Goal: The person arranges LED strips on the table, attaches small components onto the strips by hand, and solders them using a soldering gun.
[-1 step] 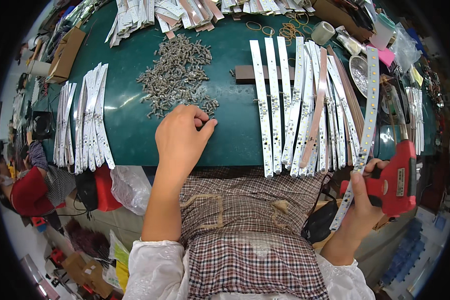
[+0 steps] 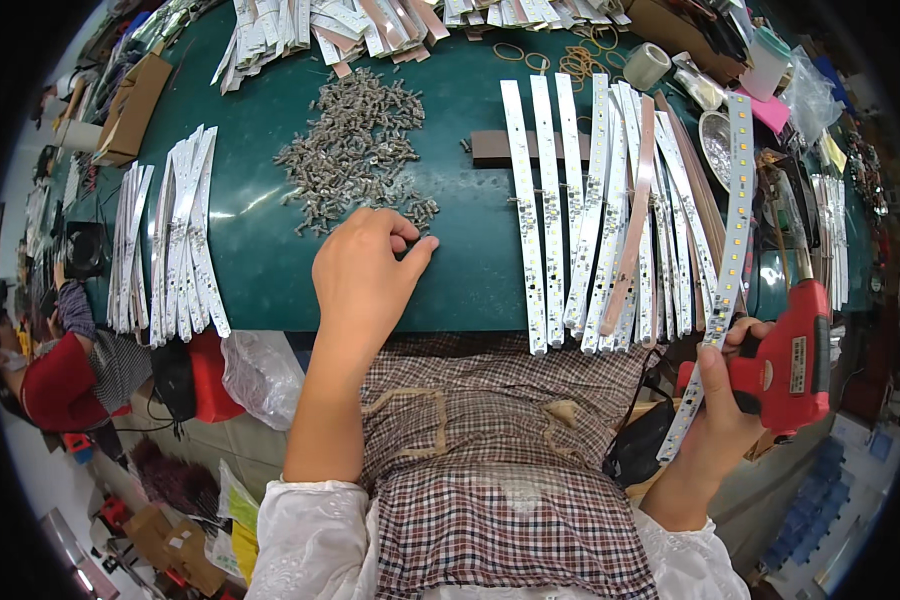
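My left hand (image 2: 362,268) rests at the near edge of a heap of small metal-coloured parts (image 2: 355,140). Its fingers are curled in and the thumb points to the right; whatever they may pinch is hidden. On the right, my right hand (image 2: 720,420) grips a long white LED strip (image 2: 737,215), thumb pressed on its face. The strip stands nearly upright, with small yellowish LEDs along it. The same hand also has its fingers around a red pistol-shaped tool (image 2: 795,360) behind the strip. Between my hands, a row of LED strips (image 2: 550,220) lies across a dark brown bar (image 2: 490,149).
More strips lie in bundles at the left (image 2: 185,235) and in a pile at the far edge (image 2: 370,30). Rubber bands (image 2: 578,65), a tape roll (image 2: 647,65) and a cardboard box (image 2: 135,110) sit on the green table (image 2: 255,215). Another person (image 2: 60,375) is at far left.
The strip and red tool in my right hand have shifted very slightly left. My left hand has edged slightly right.
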`<state>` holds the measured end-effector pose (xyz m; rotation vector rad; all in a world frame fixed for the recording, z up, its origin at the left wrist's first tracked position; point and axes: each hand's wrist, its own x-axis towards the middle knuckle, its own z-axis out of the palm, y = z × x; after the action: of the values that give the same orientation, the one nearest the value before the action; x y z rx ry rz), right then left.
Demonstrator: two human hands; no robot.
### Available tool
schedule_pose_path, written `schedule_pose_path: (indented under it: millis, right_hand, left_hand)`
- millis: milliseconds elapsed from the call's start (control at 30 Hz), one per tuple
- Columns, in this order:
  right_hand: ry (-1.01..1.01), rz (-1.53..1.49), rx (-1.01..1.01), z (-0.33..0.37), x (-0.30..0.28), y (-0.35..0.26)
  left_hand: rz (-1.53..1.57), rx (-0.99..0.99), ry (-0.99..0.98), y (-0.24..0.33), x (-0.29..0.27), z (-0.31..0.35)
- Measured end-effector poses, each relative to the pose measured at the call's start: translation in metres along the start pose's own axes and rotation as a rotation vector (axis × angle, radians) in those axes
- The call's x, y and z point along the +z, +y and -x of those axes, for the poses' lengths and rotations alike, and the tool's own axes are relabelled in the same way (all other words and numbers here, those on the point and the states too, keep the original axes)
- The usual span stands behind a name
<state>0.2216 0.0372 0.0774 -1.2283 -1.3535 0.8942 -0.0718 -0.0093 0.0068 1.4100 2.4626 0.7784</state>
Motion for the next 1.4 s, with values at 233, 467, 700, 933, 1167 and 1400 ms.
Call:
schedule_pose_path:
  millis: [233, 467, 700, 933, 1167, 1400]
  right_hand:
    - [-0.056, 0.027, 0.052, 0.009, 0.011, -0.002]
    - [-0.172, 0.033, 0.157, 0.012, 0.024, 0.002]
    - [-0.249, -0.014, 0.242, 0.016, 0.052, 0.007]
    - [-0.315, -0.092, 0.261, 0.021, 0.061, 0.02]
    - [-0.374, -0.097, 0.253, 0.021, 0.063, 0.021]
    - [-0.387, -0.117, 0.299, 0.023, 0.064, 0.025]
  left_hand:
    - [0.007, 0.025, 0.017, 0.0, 0.01, 0.0]
    - [0.249, -0.116, -0.039, 0.021, 0.003, -0.002]
    - [1.282, -0.218, -0.449, 0.043, 0.006, -0.002]
    - [1.485, -0.425, -0.629, 0.06, 0.01, 0.005]
    - [1.389, -0.354, -0.591, 0.059, 0.021, 0.011]
    - [1.403, -0.351, -0.582, 0.062, 0.023, 0.015]
